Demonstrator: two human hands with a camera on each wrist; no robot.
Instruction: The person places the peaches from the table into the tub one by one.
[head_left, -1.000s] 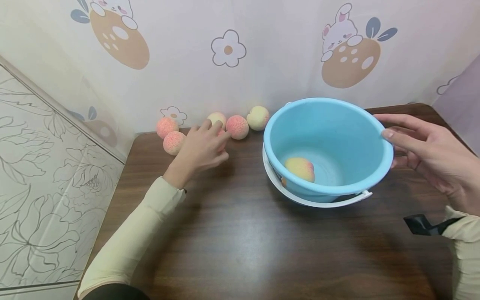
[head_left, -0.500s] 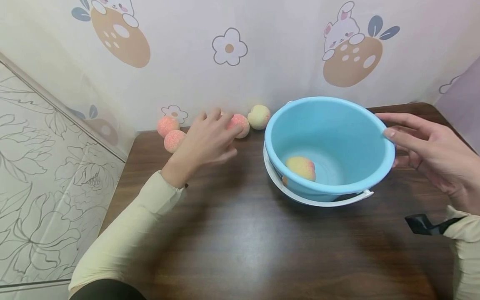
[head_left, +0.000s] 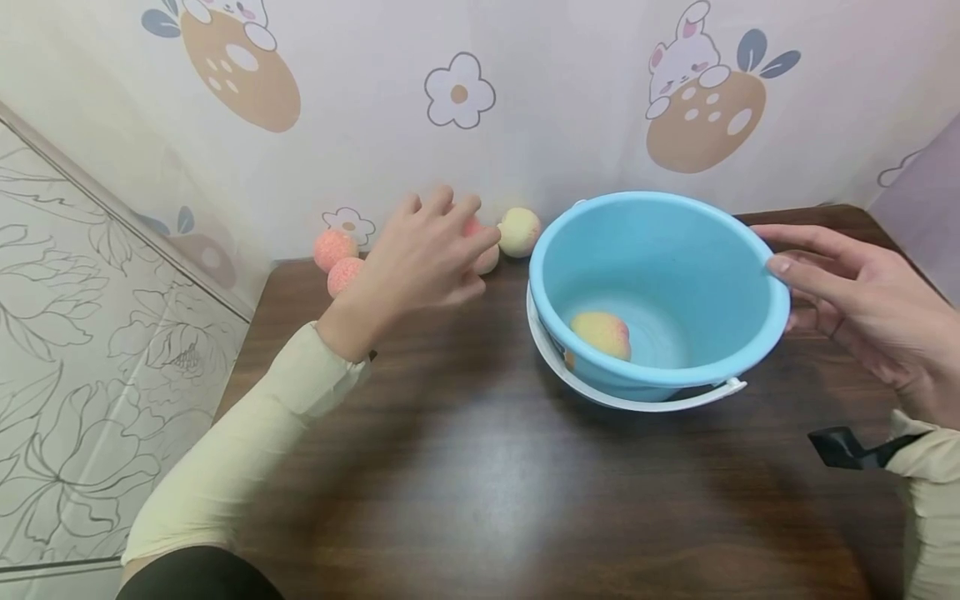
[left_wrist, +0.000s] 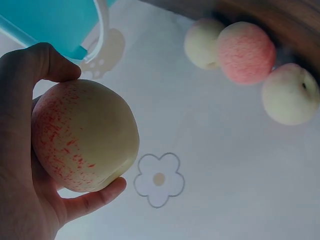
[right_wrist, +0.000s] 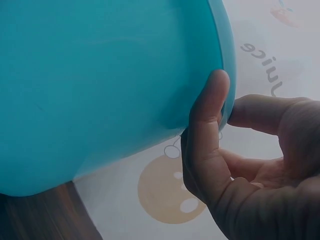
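In the left wrist view my left hand (left_wrist: 25, 145) grips a cream peach with red speckles (left_wrist: 90, 135), thumb and fingers round it; in the head view the back of the left hand (head_left: 420, 254) hides that peach. My right hand (head_left: 877, 300) pinches the right rim of a light blue bucket (head_left: 660, 375), as the right wrist view also shows with the hand (right_wrist: 215, 170) on the bucket wall (right_wrist: 110, 90). A yellow peach (head_left: 602, 335) lies inside the bucket, whose white handle (head_left: 600, 398) hangs down in front.
Along the back edge of the brown table (head_left: 480, 467) lie two pink peaches at left (head_left: 334, 250), a pink one (head_left: 487, 260) partly behind my left hand, and a pale one (head_left: 519, 232) beside the bucket. A patterned curtain (head_left: 555, 100) hangs directly behind.
My left hand has risen from the row of peaches and shifted slightly right, with a peach in its grip. The right hand and the bucket have hardly moved.
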